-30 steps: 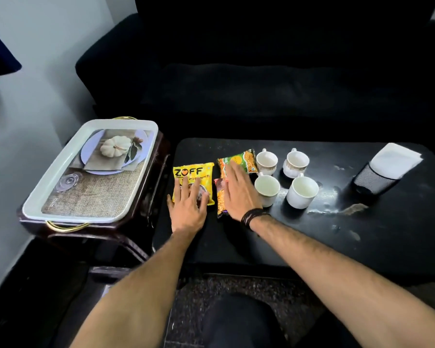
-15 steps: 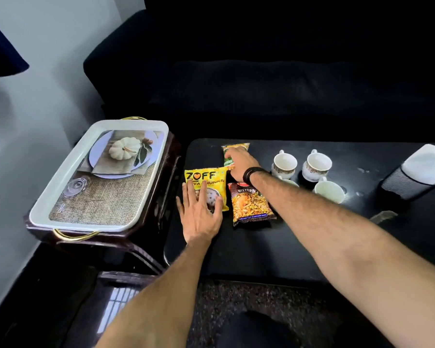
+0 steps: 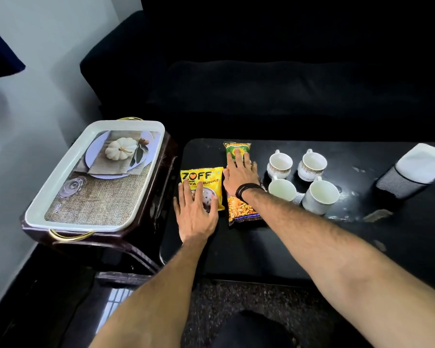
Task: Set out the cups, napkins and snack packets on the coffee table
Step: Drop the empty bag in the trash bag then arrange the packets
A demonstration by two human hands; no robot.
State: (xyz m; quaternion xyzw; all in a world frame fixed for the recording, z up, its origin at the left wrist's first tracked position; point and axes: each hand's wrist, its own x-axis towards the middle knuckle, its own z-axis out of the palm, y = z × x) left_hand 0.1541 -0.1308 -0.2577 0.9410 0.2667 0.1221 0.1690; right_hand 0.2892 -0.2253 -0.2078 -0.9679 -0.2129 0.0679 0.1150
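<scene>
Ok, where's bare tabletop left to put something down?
Bare: the near strip of the coffee table and the gap between cups and napkin holder. Crowded: snack packets against the cups, under both hands.

The napkin holder (image 3: 402,183) is cut off (right edge).

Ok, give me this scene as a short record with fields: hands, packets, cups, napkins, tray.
left hand: flat on the yellow packet
right hand: flat on the green packet
orange packet: partly under the right wrist, near the table front
cups: four, upright, grouped right of the packets
napkins: white, in a mesh holder at far right
tray: on the side table, left of the coffee table
</scene>
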